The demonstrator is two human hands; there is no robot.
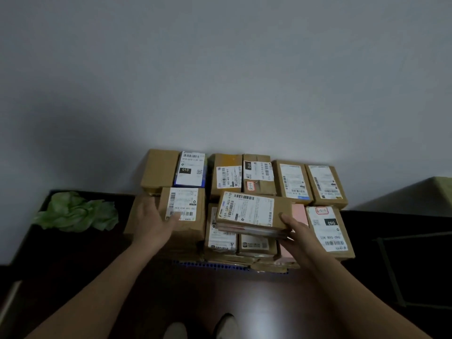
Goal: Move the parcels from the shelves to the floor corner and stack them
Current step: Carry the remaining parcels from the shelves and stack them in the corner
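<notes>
Right grip: right hand (297, 232) holds flat parcel (247, 211), label seemingly "159-159 A03-170".
Left grip: left hand (156, 222) wide, resting on labelled box (188, 204).

parcels (291, 178): brown, white barcoded labels | flat parcel (299, 215): pink | crumpled bag (78, 212): green | wall (220, 69): grey

The boxes (252, 211) are made of brown matt cardboard, with white paper labels (184, 203). The dark floor (220, 294) looks smooth and shiny. The wall (220, 69) is painted matt.
</notes>
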